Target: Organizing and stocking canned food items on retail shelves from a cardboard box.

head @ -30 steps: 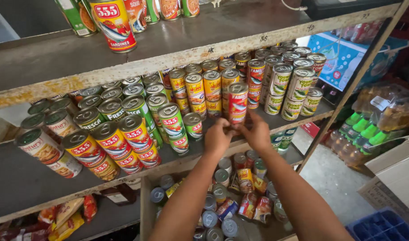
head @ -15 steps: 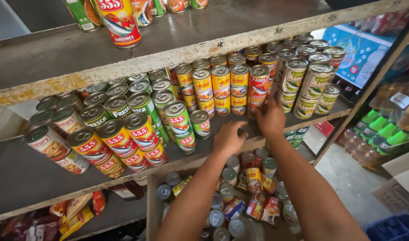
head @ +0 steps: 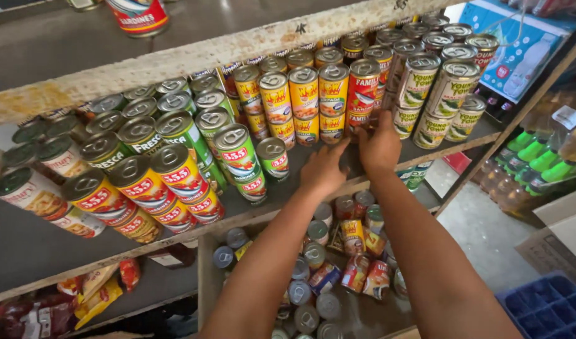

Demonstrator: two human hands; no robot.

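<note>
Two bare hands were pictured at a stocked shop shelf (head: 43, 257), reaching into the rows of tins. The right hand (head: 381, 147) was laid against the lower red tin (head: 358, 119) of a two-high stack, at about one o'clock from the left hand (head: 323, 171); its fingers (head: 371, 129) were spread along the tin's side, though whether they were closed round it could not be told, the far side being hidden. The left hand was held flat and open just above the shelf board, fingers apart, with nothing gripped. The red tin was seen standing upright near the front edge of the middle shelf, directly beneath another red tin (head: 364, 81), with yellow tins (head: 333, 88) touching it at nine o'clock and green-and-white tins (head: 418, 78) at three o'clock. It was judged to be a rigid steel can, fairly heavy for its bulk, smooth and somewhat slippery on its glossy label, and unlikely to break though easily dented if dropped. A grip around the cylinder's mid-height, thumb opposed to fingers, was judged the surest hold, since the stacked tin above could topple if the lower one were shifted. A box of loose tins (head: 338, 276) was seen below, at six o'clock.
</note>
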